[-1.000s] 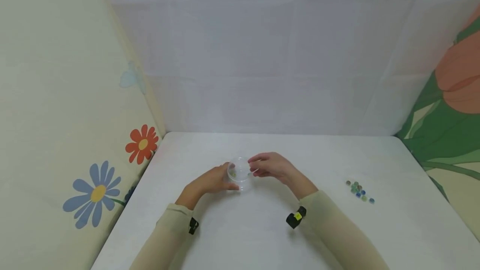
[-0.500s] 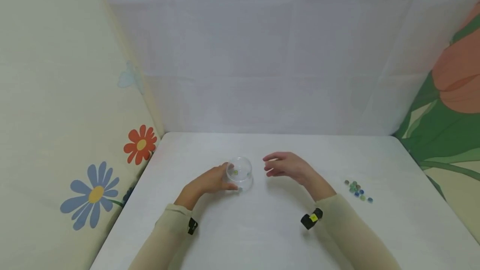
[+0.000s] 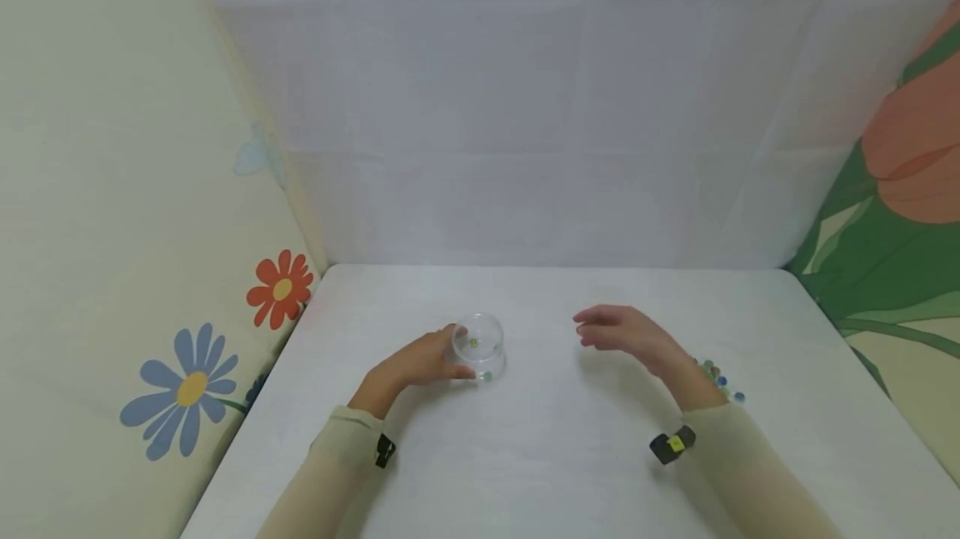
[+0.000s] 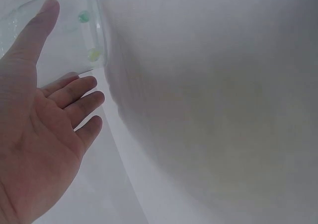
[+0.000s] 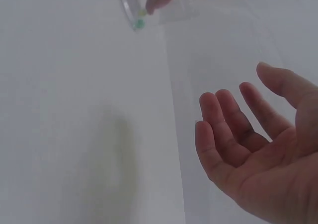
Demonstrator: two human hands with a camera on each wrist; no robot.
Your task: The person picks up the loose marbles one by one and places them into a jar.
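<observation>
The table (image 3: 525, 456) is white and fills the lower half of the head view, with flower-printed panels either side. Left of its middle stands the cup (image 3: 480, 346) — clear plastic, upright, a few small beads (image 3: 474, 344) inside it. The left hand (image 3: 420, 362) lies against the cup's left wall, thumb along the near side and fingers (image 4: 74, 92) nearly straight; whether they truly clasp the cup I cannot tell. The right hand (image 3: 626, 332) hangs above the table well to the right of the cup, fingers (image 5: 223, 129) loosely spread, holding nothing. Farther right of the cup, partly behind that wrist, lies a cluster of marbles (image 3: 720, 381) — green and blue.
</observation>
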